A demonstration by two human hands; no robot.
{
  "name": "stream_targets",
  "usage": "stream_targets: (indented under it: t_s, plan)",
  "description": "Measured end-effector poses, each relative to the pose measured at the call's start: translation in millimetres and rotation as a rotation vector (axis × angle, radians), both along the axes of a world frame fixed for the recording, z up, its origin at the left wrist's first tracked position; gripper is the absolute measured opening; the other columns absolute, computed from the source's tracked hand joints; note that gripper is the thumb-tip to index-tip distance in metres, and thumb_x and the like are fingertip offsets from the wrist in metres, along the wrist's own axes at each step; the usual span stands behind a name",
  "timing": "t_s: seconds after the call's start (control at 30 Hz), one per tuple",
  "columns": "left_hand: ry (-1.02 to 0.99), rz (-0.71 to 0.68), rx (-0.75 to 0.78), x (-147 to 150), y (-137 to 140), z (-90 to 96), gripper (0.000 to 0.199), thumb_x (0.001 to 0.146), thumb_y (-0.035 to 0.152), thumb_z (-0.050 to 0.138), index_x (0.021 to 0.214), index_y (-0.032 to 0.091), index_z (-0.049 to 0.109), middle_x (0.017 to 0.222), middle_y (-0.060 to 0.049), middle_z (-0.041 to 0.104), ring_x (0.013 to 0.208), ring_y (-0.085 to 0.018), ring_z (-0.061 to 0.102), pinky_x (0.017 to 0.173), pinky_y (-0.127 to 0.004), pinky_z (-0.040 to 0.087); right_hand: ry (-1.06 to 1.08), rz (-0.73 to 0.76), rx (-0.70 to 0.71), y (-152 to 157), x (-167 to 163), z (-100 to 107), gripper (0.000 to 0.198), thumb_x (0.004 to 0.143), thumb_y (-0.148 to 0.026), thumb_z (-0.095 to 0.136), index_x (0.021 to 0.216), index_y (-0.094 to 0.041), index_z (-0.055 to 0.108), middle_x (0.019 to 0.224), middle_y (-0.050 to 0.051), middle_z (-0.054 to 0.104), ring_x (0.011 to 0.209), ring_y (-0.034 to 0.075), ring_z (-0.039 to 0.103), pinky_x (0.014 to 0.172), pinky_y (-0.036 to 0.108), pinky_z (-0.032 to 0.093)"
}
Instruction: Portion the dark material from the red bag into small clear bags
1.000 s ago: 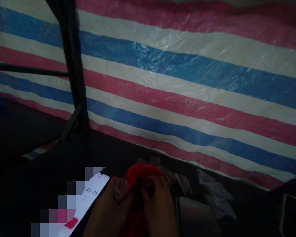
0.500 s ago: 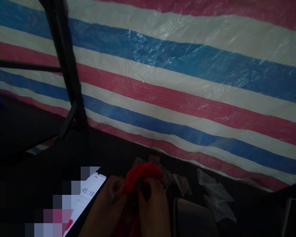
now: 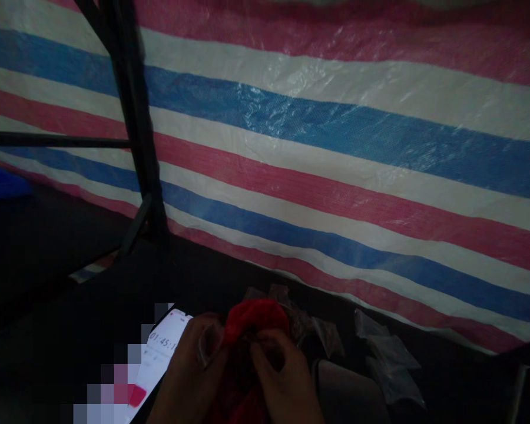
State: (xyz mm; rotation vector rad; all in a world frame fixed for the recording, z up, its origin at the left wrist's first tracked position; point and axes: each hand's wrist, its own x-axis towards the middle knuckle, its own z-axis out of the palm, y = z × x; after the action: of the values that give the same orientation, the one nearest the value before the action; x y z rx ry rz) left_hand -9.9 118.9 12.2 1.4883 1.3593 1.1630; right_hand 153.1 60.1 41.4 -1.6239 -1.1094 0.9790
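A piece of red cloth (image 3: 257,315), bunched round a dark middle, is between my two hands low in the view. My left hand (image 3: 192,359) is closed on its left side, and a small clear piece of plastic (image 3: 209,341) shows by the fingers. With thumb and forefinger pinched together, my right hand (image 3: 282,359) works at the dark middle of the cloth. What lies in that pinch is too dark to make out. More red material hangs below, between the wrists.
A lit phone (image 3: 161,347) lies to the left. Small clear bags (image 3: 327,335) with contents lie behind the cloth, and other clear bags (image 3: 393,359) sit to the right. A dark rounded object (image 3: 348,388) is nearer. A striped sheet (image 3: 335,147) and a dark metal post (image 3: 136,135) stand behind.
The view has shifted slightly, so the surroundings sit lower and further right. Both hands stay at the red cloth; the right hand has turned a little, its pinch still at the dark middle.
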Motion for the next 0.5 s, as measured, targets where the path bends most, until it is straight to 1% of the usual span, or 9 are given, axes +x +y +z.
stream_targets:
  t_s: [0.07,0.1,0.17,0.27,0.37,0.43,0.5]
  plan:
    - [0.049,0.007,0.135,-1.2,-0.5,-1.0,0.022,0.077,0.041,0.067,0.093,0.026,0.07,0.102,-0.007,0.073,0.101,-0.03,0.069,0.093,-0.045,0.057,0.059,-0.004,0.008,-1.8,3.4,5.0,0.026,0.092,-0.045,0.069,0.103,-0.023,0.078,0.098,0.007,0.082,0.096,0.026,0.078,0.085,0.031,0.057]
    - [0.076,-0.01,0.172,-2.0,-0.9,-1.7,0.018,0.079,0.042,0.067,0.089,0.026,0.07,0.098,-0.007,0.072,0.097,-0.029,0.069,0.09,-0.044,0.057,0.089,-0.004,0.013,-3.1,5.1,8.0,0.029,0.091,-0.048,0.071,0.103,-0.022,0.078,0.098,0.008,0.082,0.097,0.027,0.078,0.085,0.032,0.058]
    - [0.118,-0.053,0.178,-3.7,-2.0,-3.6,0.017,0.081,0.043,0.067,0.086,0.027,0.071,0.092,-0.005,0.073,0.088,-0.027,0.07,0.084,-0.042,0.058,0.145,-0.006,0.033,-6.0,7.6,14.1,0.034,0.089,-0.053,0.074,0.103,-0.022,0.078,0.1,0.009,0.082,0.099,0.028,0.078,0.085,0.032,0.058]
    - [0.174,-0.114,0.146,-6.4,-3.2,-7.6,0.019,0.086,0.044,0.066,0.092,0.028,0.073,0.093,-0.004,0.075,0.086,-0.025,0.072,0.08,-0.039,0.058,0.164,0.003,0.058,-9.6,7.0,20.8,0.035,0.089,-0.054,0.074,0.105,-0.023,0.077,0.103,0.009,0.082,0.099,0.027,0.078,0.084,0.032,0.059]
    - [0.245,-0.155,0.135,-7.9,-5.6,-9.5,0.022,0.088,0.043,0.064,0.1,0.026,0.073,0.098,-0.006,0.077,0.09,-0.027,0.073,0.082,-0.04,0.059,0.071,0.028,0.067,-11.8,-1.5,23.3,0.027,0.09,-0.043,0.073,0.108,-0.024,0.076,0.102,0.007,0.081,0.091,0.025,0.078,0.08,0.03,0.06]
    - [0.273,-0.179,0.125,-6.3,-10.7,-6.9,0.024,0.089,0.041,0.063,0.104,0.025,0.072,0.101,-0.007,0.077,0.093,-0.028,0.073,0.083,-0.041,0.059,-0.048,0.011,0.113,-12.5,-10.2,24.4,0.022,0.087,-0.03,0.074,0.108,-0.026,0.077,0.104,0.005,0.08,0.093,0.023,0.077,0.084,0.03,0.06]
    - [0.239,-0.157,0.11,-2.2,-19.6,-0.6,0.028,0.089,0.04,0.062,0.11,0.024,0.07,0.107,-0.008,0.076,0.098,-0.029,0.073,0.086,-0.042,0.059,-0.161,-0.011,0.184,-12.8,-18.4,26.1,0.028,0.081,-0.018,0.074,0.106,-0.029,0.078,0.108,0.002,0.079,0.1,0.022,0.076,0.091,0.028,0.058]
